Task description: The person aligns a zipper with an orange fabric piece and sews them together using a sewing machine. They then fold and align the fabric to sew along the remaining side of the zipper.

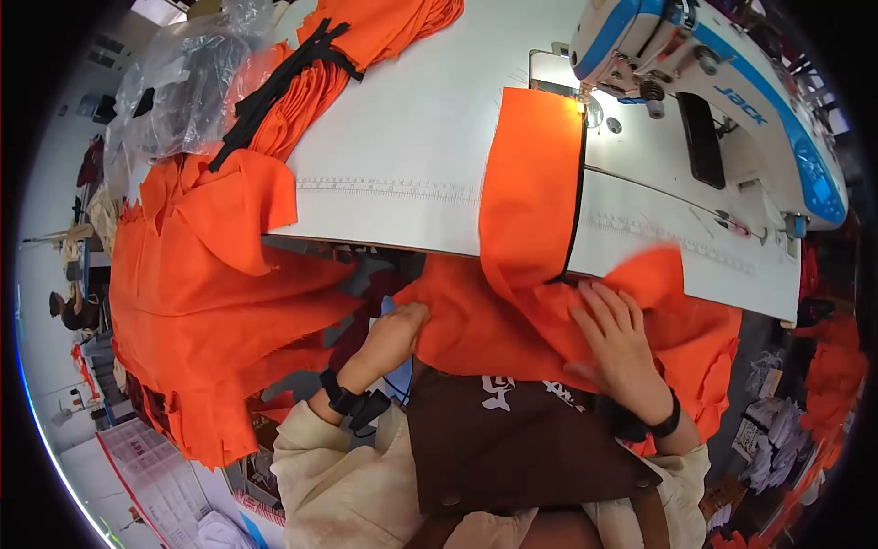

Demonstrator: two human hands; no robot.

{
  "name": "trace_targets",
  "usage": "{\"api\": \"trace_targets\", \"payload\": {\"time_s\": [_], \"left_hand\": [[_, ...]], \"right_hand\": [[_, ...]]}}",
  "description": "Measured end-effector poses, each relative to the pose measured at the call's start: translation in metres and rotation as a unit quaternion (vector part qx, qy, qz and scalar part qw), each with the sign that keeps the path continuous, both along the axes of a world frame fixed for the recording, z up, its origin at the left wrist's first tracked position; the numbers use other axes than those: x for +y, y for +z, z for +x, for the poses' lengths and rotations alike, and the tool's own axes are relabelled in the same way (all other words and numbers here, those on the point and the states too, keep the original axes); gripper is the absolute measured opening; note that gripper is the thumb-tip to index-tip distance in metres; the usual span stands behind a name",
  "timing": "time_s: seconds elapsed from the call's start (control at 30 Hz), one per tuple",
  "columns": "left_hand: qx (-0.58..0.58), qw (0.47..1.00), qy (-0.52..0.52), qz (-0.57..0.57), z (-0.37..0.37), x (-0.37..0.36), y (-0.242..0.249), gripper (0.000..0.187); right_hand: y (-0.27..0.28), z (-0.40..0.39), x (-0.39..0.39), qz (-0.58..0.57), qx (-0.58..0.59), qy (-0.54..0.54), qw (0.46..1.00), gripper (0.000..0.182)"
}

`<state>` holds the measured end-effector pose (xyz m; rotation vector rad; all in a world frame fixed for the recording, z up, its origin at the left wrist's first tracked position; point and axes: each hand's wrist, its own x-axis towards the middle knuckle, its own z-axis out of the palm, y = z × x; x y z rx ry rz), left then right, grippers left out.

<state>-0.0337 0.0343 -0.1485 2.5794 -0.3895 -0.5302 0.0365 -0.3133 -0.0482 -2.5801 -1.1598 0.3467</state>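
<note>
A long orange fabric piece (530, 183) runs from under the needle area of the sewing machine (732, 87) over the table's front edge and down across my lap. A narrow black strip (580, 206) lies along its right side. My left hand (391, 331) is closed on the left part of the fabric, below the table edge. Over the right part, my right hand (615, 337) lies with fingers stretched out and apart, fingertips by the lower end of the black strip. The thumb side of that hand is slightly blurred.
Stacked orange pieces (293, 114) with black strips (274, 87) lie at the table's back left, beside a clear plastic bag (178, 101). More orange fabric (210, 311) hangs off the left edge. A dark phone-like object (701, 139) and small tweezers-like tool (736, 224) sit right.
</note>
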Motion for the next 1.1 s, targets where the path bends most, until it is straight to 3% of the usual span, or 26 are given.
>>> {"api": "trace_targets", "payload": {"time_s": [0.07,0.1,0.13,0.2,0.23,0.27,0.33,0.37,0.4,0.43,0.47,0.5,0.53,0.57,0.6,0.63,0.67,0.73,0.8,0.83,0.87,0.9,0.93,1.0,1.07,1.1], "left_hand": [[0.063,0.992,0.098,-0.038,0.009,-0.005,0.024,0.014],[0.017,0.998,0.018,-0.063,0.011,0.001,0.027,0.022],[0.012,0.998,0.016,-0.063,0.004,0.002,0.028,0.022],[-0.047,0.994,-0.084,-0.059,-0.012,0.002,0.021,0.034],[-0.003,0.995,-0.099,-0.004,-0.017,0.004,0.013,0.05],[-0.011,0.995,-0.099,-0.002,-0.022,0.004,-0.002,0.05],[-0.081,0.99,-0.086,0.071,-0.028,0.003,-0.032,0.057],[-0.114,0.992,-0.053,0.034,-0.032,0.003,-0.042,0.052],[-0.118,0.991,-0.053,0.033,-0.028,0.006,-0.037,0.052],[-0.076,0.996,0.0,0.046,-0.024,0.009,-0.024,0.044],[-0.033,0.996,0.051,0.06,-0.019,0.012,-0.005,0.037],[-0.079,0.993,0.088,0.03,-0.007,0.012,0.03,0.028],[-0.094,0.988,0.12,-0.006,0.006,0.011,0.065,0.026],[-0.15,0.982,0.092,-0.064,0.02,0.017,0.085,0.026],[-0.133,0.98,0.088,-0.123,0.031,0.013,0.12,0.029],[-0.204,0.962,0.038,-0.176,0.04,0.005,0.151,0.03],[-0.185,0.967,0.001,-0.175,0.049,-0.003,0.182,0.032],[-0.223,0.939,-0.061,-0.253,0.069,-0.037,0.226,0.027],[-0.329,0.879,-0.111,-0.326,0.089,-0.076,0.25,0.028],[-0.397,0.826,-0.118,-0.382,0.097,-0.097,0.26,0.029],[-0.396,0.815,-0.135,-0.4,0.109,-0.11,0.28,0.029],[-0.394,0.804,-0.152,-0.419,0.121,-0.12,0.302,0.03],[-0.35,0.802,-0.174,-0.452,0.132,-0.131,0.32,0.033],[-0.221,0.728,-0.264,-0.593,0.137,-0.137,0.334,0.021],[-0.21,0.745,-0.267,-0.574,0.139,-0.146,0.347,0.021],[-0.204,0.751,-0.269,-0.568,0.137,-0.148,0.348,0.021]], "right_hand": [[-0.026,-0.004,-0.001,-0.068,-0.122,-0.036,0.99,0.081],[-0.024,-0.004,0.001,-0.047,-0.109,-0.063,0.991,0.08],[-0.023,-0.01,0.0,-0.046,-0.113,-0.066,0.99,0.08],[-0.025,-0.022,-0.001,0.05,-0.015,-0.139,0.989,0.078],[-0.039,-0.032,-0.003,0.051,-0.038,-0.161,0.985,0.067],[-0.056,-0.035,-0.009,0.054,-0.046,-0.16,0.985,0.067],[-0.078,-0.037,-0.017,-0.149,0.051,-0.14,0.978,0.053],[-0.076,-0.034,-0.019,-0.146,0.046,-0.143,0.978,0.053],[-0.062,-0.024,-0.019,-0.137,0.129,-0.18,0.966,0.042],[-0.046,-0.017,-0.02,-0.129,0.213,-0.214,0.944,0.033],[-0.026,-0.014,-0.02,-0.13,0.214,-0.214,0.944,0.033],[-0.002,-0.008,-0.019,0.073,0.24,-0.216,0.944,0.028],[0.015,-0.003,-0.015,0.273,0.255,-0.208,0.904,0.024],[0.024,0.002,-0.011,0.369,0.263,-0.222,0.863,0.024],[0.033,0.007,-0.006,0.46,0.269,-0.231,0.814,0.024],[0.048,0.01,0.006,0.528,0.26,-0.254,0.767,0.024],[0.062,0.014,0.015,0.593,0.251,-0.274,0.714,0.025],[0.08,0.029,0.007,0.597,0.212,-0.261,0.728,0.028],[0.109,0.035,0.015,0.649,0.175,-0.279,0.685,0.032],[0.11,0.043,0.005,0.679,0.23,-0.23,0.659,0.031],[0.108,0.05,-0.007,0.702,0.284,-0.179,0.628,0.031],[0.106,0.051,-0.008,0.701,0.283,-0.174,0.631,0.031],[0.102,0.051,-0.009,0.658,0.179,-0.185,0.708,0.03],[0.089,0.049,-0.012,0.538,-0.04,-0.199,0.818,0.027],[0.076,0.043,-0.016,0.379,-0.253,-0.207,0.866,0.027],[0.076,0.043,-0.019,0.335,-0.302,-0.208,0.868,0.027]]}}
